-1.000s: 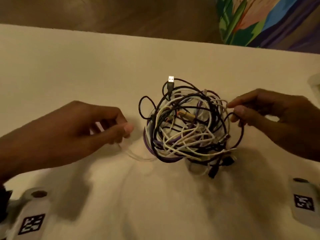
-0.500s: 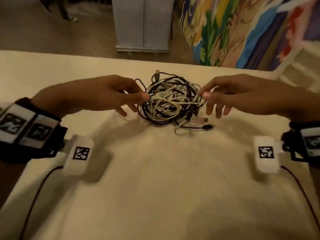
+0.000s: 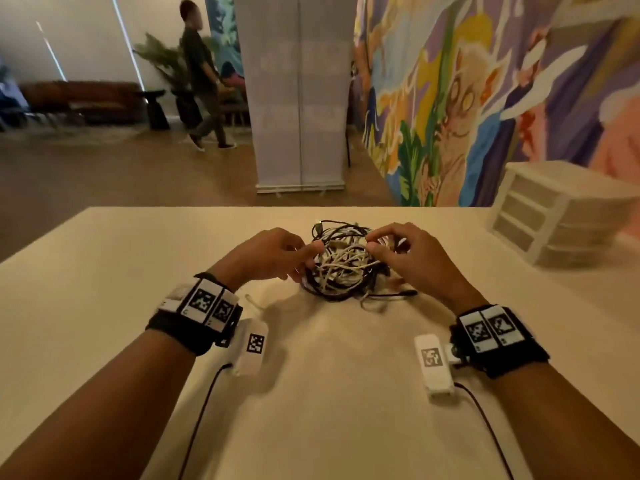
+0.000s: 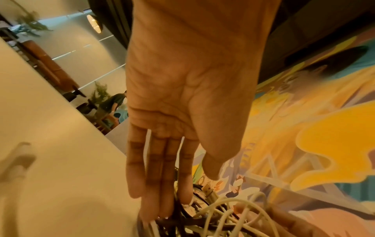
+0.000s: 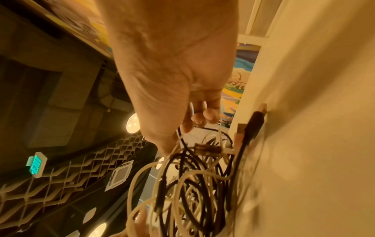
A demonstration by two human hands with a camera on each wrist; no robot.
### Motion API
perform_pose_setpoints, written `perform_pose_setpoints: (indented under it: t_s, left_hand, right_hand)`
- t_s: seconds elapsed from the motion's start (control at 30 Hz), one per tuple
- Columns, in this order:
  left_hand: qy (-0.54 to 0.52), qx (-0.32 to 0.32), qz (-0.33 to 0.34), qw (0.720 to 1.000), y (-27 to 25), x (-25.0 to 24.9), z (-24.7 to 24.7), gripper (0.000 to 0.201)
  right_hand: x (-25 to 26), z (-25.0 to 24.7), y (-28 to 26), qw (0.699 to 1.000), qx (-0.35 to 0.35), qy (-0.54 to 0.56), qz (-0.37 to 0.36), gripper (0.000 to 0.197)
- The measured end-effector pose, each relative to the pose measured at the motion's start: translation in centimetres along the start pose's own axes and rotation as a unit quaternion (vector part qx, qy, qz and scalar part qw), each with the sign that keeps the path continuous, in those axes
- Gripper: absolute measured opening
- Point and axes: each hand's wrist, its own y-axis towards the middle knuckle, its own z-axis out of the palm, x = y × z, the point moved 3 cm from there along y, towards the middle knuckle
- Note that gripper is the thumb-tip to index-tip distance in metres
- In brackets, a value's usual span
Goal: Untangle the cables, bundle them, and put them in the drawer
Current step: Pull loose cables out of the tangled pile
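On the desk [image 3: 138, 271] I see the cable tangle [image 3: 341, 268] between my hands — left hand [image 3: 266, 258] with straight fingers against its left side, right hand [image 3: 412, 258] pinching strands at its top right.

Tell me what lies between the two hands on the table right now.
In the head view, the cable tangle sits directly between the left hand and the right hand; both hands' fingers reach into it.
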Motion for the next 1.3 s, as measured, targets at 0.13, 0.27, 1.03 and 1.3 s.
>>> perform_pose_setpoints:
  t_s: [0.13, 0.27, 1.03, 1.3]
  left_hand:
    - [0.074, -0.119, 0.071, 0.988, 1.2, -0.9, 0.4, 0.037]
    - [0.000, -0.065, 0.135, 0.989, 2.1, -0.8, 0.5, 0.032]
    - [-0.071, -0.047, 0.127, 0.988, -0.5, 1.2, 1.4, 0.023]
    - [-0.108, -0.147, 0.123, 0.975, -0.9, 1.3, 0.0, 0.011]
  right_hand:
    - [-0.2, 0.4, 0.4, 0.995, -0.021, -0.087, -0.047, 0.028]
    - [0.4, 0.7, 1.0, 0.985, -0.013, -0.153, -0.075, 0.019]
    - [-0.4, 0.3, 0.0, 0.989, -0.030, 0.123, 0.073, 0.025]
    - [-2.5, 0.4, 0.3, 0.990, 0.036, -0.006, 0.140, 0.013]
